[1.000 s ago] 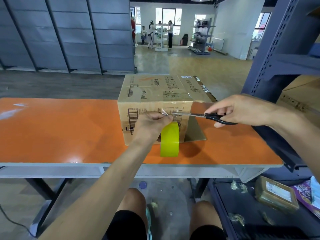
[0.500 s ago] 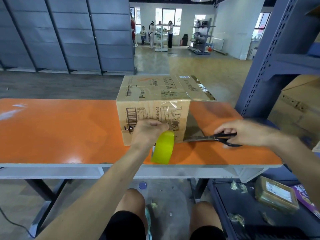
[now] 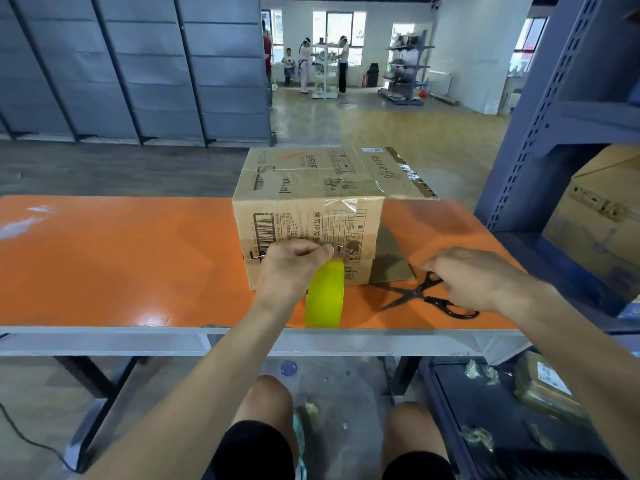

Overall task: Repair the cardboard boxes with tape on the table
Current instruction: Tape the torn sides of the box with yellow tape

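The left hand (image 3: pixel 294 268) is gripping the yellow tape roll (image 3: pixel 325 294), fingers curled over its top, and holding it against the front face of the cardboard box (image 3: pixel 308 216), which is sitting on the right half of the orange table (image 3: pixel 121 265). The right hand (image 3: pixel 485 278) is lying over the handles of the black scissors (image 3: pixel 415 296), which are resting on the table just right of the box with their blades apart. I cannot tell whether its fingers are gripping the loops or only touching them. Now the risks: the roll is hanging near the table's front edge, so a loose grip could be sending it to the floor. Those open blades are pointing toward the tape hand, and a careless sweep could nick it. The brown flap (image 3: pixel 388 261) is sticking out at the box's right side and looks unsecured; pressing tape one-handed could be sliding the box away.
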